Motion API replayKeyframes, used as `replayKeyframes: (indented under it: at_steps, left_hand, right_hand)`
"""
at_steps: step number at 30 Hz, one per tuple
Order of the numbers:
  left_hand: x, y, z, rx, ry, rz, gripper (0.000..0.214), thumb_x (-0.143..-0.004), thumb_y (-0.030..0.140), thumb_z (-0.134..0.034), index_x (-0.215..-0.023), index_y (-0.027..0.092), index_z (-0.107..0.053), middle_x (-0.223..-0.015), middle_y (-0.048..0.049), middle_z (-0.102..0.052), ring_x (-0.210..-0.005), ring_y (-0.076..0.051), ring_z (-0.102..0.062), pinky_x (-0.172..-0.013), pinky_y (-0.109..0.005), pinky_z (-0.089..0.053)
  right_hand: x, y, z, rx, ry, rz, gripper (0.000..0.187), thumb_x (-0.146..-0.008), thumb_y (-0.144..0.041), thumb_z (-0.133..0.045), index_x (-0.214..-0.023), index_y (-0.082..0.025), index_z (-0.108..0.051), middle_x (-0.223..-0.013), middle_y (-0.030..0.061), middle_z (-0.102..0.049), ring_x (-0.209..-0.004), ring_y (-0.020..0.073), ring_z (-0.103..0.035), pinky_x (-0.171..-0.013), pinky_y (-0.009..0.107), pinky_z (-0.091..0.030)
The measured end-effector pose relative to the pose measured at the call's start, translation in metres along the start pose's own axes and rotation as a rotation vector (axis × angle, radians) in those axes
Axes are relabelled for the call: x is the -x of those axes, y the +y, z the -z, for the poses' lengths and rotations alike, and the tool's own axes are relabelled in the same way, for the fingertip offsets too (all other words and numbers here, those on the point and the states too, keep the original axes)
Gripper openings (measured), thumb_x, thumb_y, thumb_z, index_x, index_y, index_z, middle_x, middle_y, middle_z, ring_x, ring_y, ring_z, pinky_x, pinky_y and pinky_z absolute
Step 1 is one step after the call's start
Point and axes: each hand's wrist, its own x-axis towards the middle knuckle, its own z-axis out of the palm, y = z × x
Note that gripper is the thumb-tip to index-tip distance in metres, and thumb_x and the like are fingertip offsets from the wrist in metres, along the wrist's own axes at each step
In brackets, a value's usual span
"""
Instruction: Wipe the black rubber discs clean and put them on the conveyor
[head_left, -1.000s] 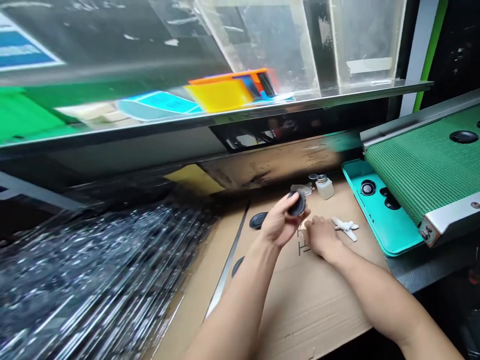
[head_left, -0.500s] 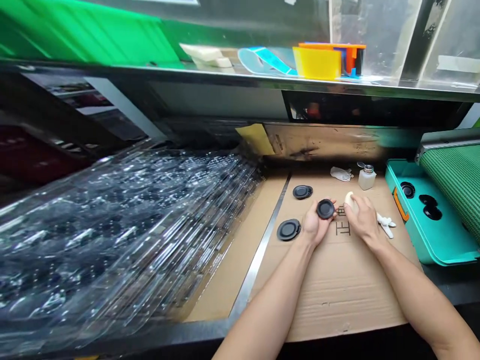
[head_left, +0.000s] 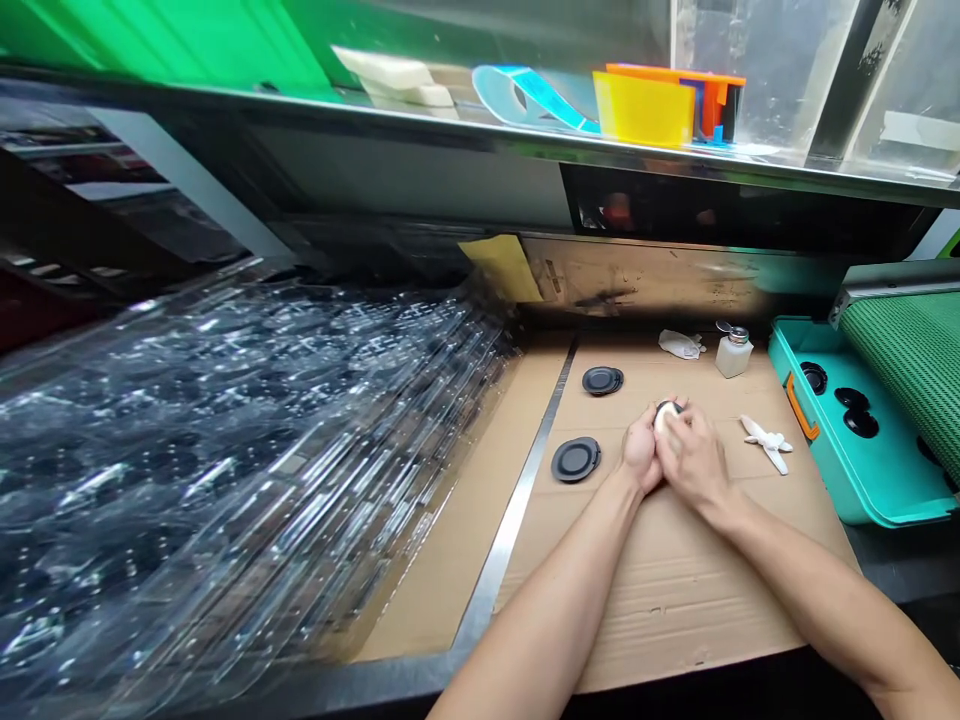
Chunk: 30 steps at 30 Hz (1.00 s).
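Observation:
Both hands meet over the cardboard sheet [head_left: 675, 590]. My left hand [head_left: 640, 452] is closed around a black round part [head_left: 673, 406], of which only the top edge shows. My right hand [head_left: 694, 455] is closed on a small white pad [head_left: 663, 419] and presses it against that part. Two more black round parts lie on the cardboard: one [head_left: 575, 460] just left of my left hand, another [head_left: 602, 380] farther back.
A large stack of clear plastic trays [head_left: 225, 460] fills the left. At the right stand a teal tray [head_left: 862, 480] holding black parts and a green conveyor belt [head_left: 911, 350]. A small bottle [head_left: 733, 352], a crumpled wipe [head_left: 682, 345] and a white scrap [head_left: 765, 438] lie nearby.
My right hand has moved left with the white pad and now covers the black part in my left hand. Before that the camera swung left.

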Motion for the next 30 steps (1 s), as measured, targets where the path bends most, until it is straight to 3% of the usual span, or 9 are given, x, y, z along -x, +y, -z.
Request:
replayKeyframes:
  at_steps: [5, 9, 13, 18, 21, 24, 27, 30]
  left_hand:
    - [0.002, 0.001, -0.001, 0.033, 0.018, -0.031, 0.034, -0.105, 0.030, -0.039, -0.110, 0.015, -0.069, -0.114, -0.0113, -0.074, -0.111, -0.022, -0.071, -0.106, -0.037, -0.053]
    - [0.005, 0.002, -0.001, 0.020, 0.023, 0.006, 0.038, -0.106, 0.031, -0.038, -0.106, 0.013, -0.071, -0.113, -0.0127, -0.074, -0.109, -0.022, -0.071, -0.104, -0.037, -0.054]
    - [0.003, 0.002, 0.000, 0.023, 0.038, -0.006, 0.036, -0.106, 0.030, -0.040, -0.100, 0.015, -0.072, -0.106, -0.0092, -0.075, -0.099, -0.018, -0.071, -0.102, -0.037, -0.055]
    - [0.001, 0.005, -0.002, -0.012, 0.038, 0.004, 0.042, -0.106, 0.034, -0.036, -0.102, 0.012, -0.071, -0.112, -0.0141, -0.075, -0.106, -0.023, -0.071, -0.099, -0.040, -0.056]
    - [0.001, 0.008, -0.003, -0.011, 0.064, -0.021, 0.042, -0.106, 0.036, -0.035, -0.108, 0.011, -0.069, -0.121, -0.0158, -0.073, -0.110, -0.026, -0.070, -0.100, -0.043, -0.056]
    - [0.003, 0.007, -0.005, -0.028, 0.068, -0.034, 0.041, -0.106, 0.036, -0.035, -0.116, 0.012, -0.068, -0.127, -0.0159, -0.071, -0.114, -0.027, -0.069, -0.101, -0.044, -0.055]
    - [0.004, 0.003, -0.005, -0.077, 0.062, -0.045, 0.040, -0.106, 0.035, -0.036, -0.117, 0.013, -0.068, -0.127, -0.0159, -0.071, -0.115, -0.027, -0.069, -0.103, -0.045, -0.054]
    - [0.006, -0.003, -0.007, -0.126, 0.026, -0.061, 0.040, -0.106, 0.036, -0.037, -0.111, 0.014, -0.069, -0.121, -0.0144, -0.073, -0.116, -0.027, -0.068, -0.107, -0.046, -0.051]
  right_hand:
    - [0.004, -0.001, -0.001, 0.040, -0.002, -0.057, 0.038, -0.102, -0.038, -0.051, -0.131, -0.021, -0.069, -0.111, 0.0128, -0.063, -0.106, 0.0253, -0.056, -0.091, 0.035, -0.048]
    - [0.001, 0.003, -0.001, 0.009, -0.025, 0.080, 0.041, -0.102, -0.040, -0.050, -0.137, -0.024, -0.065, -0.121, 0.0127, -0.063, -0.109, 0.0257, -0.055, -0.093, 0.035, -0.048]
    - [-0.010, 0.020, 0.004, -0.046, 0.042, -0.065, 0.036, -0.099, -0.038, -0.055, -0.129, -0.022, -0.068, -0.116, 0.0117, -0.065, -0.112, 0.0263, -0.056, -0.100, 0.039, -0.046]
    - [-0.008, 0.030, 0.018, -0.233, 0.010, -0.039, 0.059, -0.081, -0.034, -0.076, -0.135, -0.017, -0.057, -0.125, 0.0122, -0.062, -0.116, 0.0242, -0.059, -0.099, 0.036, -0.049]
    - [-0.007, 0.028, 0.032, -0.234, -0.132, -0.013, 0.052, -0.077, -0.039, -0.081, -0.123, -0.021, -0.064, -0.118, 0.0082, -0.068, -0.108, 0.0236, -0.064, -0.093, 0.036, -0.051]
    - [-0.010, 0.028, 0.045, -0.272, -0.225, -0.020, 0.045, -0.083, -0.042, -0.076, -0.125, -0.028, -0.068, -0.114, 0.0037, -0.074, -0.100, 0.0219, -0.069, -0.089, 0.034, -0.051]
    - [-0.012, 0.029, 0.046, -0.342, -0.231, -0.056, 0.032, -0.092, -0.044, -0.065, -0.119, -0.029, -0.073, -0.108, 0.0011, -0.077, -0.097, 0.0210, -0.070, -0.087, 0.032, -0.051]
    - [-0.012, 0.027, 0.035, -0.479, -0.187, -0.117, 0.030, -0.091, -0.045, -0.063, -0.109, -0.024, -0.075, -0.102, 0.0019, -0.077, -0.093, 0.0194, -0.070, -0.082, 0.029, -0.052]
